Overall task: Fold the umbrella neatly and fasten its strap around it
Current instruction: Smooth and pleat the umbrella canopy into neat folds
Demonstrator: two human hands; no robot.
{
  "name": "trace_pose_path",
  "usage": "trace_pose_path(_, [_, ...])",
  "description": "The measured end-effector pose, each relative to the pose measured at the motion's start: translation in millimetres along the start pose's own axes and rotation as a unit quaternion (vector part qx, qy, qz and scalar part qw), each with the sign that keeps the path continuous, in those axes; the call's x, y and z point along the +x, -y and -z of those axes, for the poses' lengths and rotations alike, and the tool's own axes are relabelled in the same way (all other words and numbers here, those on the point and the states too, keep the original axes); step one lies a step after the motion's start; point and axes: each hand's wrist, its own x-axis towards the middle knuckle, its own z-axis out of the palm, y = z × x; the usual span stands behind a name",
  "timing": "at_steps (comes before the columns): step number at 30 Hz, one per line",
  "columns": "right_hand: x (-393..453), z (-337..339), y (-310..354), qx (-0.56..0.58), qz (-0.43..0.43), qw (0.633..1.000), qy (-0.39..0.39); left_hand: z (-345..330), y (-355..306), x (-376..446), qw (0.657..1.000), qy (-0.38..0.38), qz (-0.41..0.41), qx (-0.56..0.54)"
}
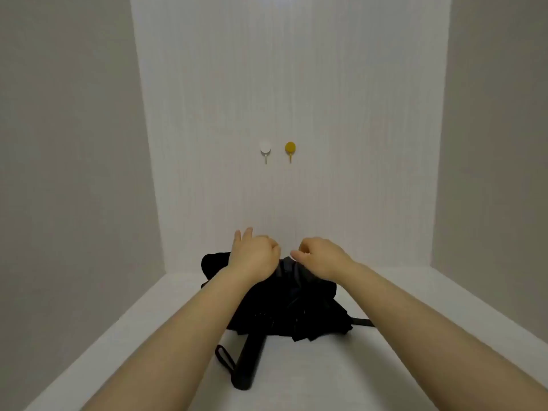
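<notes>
I see my left hand (255, 256) and right hand (320, 256) curled, pinching the loose black umbrella canopy (284, 307) on the desk (326, 381); folding unfinished, strap (360, 322) unfastened.

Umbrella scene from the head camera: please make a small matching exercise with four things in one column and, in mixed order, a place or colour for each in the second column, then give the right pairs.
Things:
1. umbrella handle
2. left hook
3. right hook
4. fastening strap

Descriptions:
A. yellow, on the back wall
B. sticks out from the right side of the black canopy
C. white, on the back wall
D. points toward the camera, with a wrist loop

Pairs: 1-D, 2-C, 3-A, 4-B
</notes>
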Motion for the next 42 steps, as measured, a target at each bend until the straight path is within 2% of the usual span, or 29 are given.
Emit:
trace_pose_path(3, [11.0,-12.7,-6.4,-0.053,-0.006,0.998,0.014,-10.4,-3.5,15.3,0.988,0.036,0.037,0.144])
trace_pose_path(5, [17.4,-21.6,-11.5,-0.088,-0.038,0.995,0.026,-18.1,-5.9,24.0,0.977,0.064,0.095,0.177])
trace_pose_path(9, [27.1,-46.2,-30.8,-0.063,-0.173,0.980,0.075,-42.5,-1.4,30.0,0.967,0.103,0.212,0.100])
trace_pose_path(11, [27.0,-59.0,-39.4,-0.022,-0.205,0.973,0.108,-60.1,6.8,32.0,0.958,0.138,0.249,0.045])
trace_pose_path(17, [12.1,-79.9,-56.9,0.071,-0.169,0.969,0.165,-88.0,20.2,22.0,0.930,0.240,0.280,-0.009])
trace_pose_path(21, [-0.6,-83.1,-58.4,0.084,-0.115,0.976,0.163,-96.0,18.8,8.6,0.927,0.258,0.271,-0.021])
trace_pose_path(27, [-29.0,-76.4,-46.0,0.005,-0.062,0.984,0.168,-96.5,16.7,-13.0,0.943,0.258,0.208,-0.025])
trace_pose_path(33, [-75.6,-24.2,-37.6,0.073,0.007,0.970,0.233,-83.7,32.2,-41.6,0.966,0.217,0.117,-0.077])
trace_pose_path(36, [-88.9,-1.4,-42.1,0.102,0.011,0.980,0.171,-76.1,37.2,-53.2,0.970,0.220,0.082,-0.068])
trace_pose_path(37, [-92.9,3.6,-45.2,0.092,0.015,0.986,0.136,-73.3,37.2,-54.6,0.970,0.225,0.071,-0.064])
trace_pose_path(39, [-103.2,9.8,-49.0,0.004,0.060,0.993,0.101,-67.8,35.6,-56.6,0.968,0.240,0.052,-0.057])
trace_pose_path(42, [-116.4,1.8,-52.9,-0.140,0.133,0.972,0.133,-62.6,31.8,-58.2,0.964,0.259,0.026,-0.045])
